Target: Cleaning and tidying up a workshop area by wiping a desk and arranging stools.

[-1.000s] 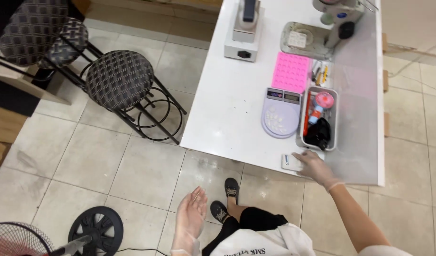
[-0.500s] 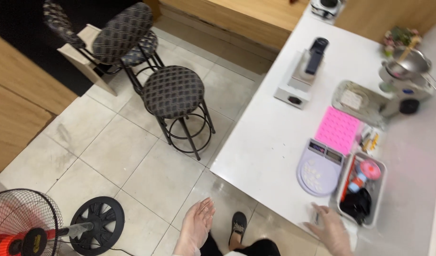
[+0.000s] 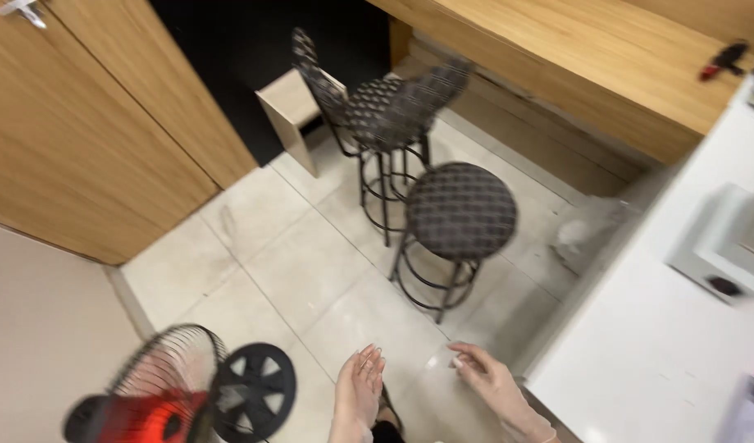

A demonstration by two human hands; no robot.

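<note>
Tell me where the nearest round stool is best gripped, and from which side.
Grip the round stool at the rim of its padded seat, from the near side facing the hands. The seat is flat and level; the ringed metal legs beneath sit lower and would likely be awkward to reach.

Only a little of the person shows, along the bottom edge of the frame. The left hand (image 3: pixel 359 387) and right hand (image 3: pixel 485 379) are both covered by thin, translucent gloves that fit closely and wrinkle slightly. The right glove ends in a bunched, pale cuff at the wrist, lower right of centre. Painted nails show through at the left fingertips (image 3: pixel 370 353). No sleeves are visible.
</note>
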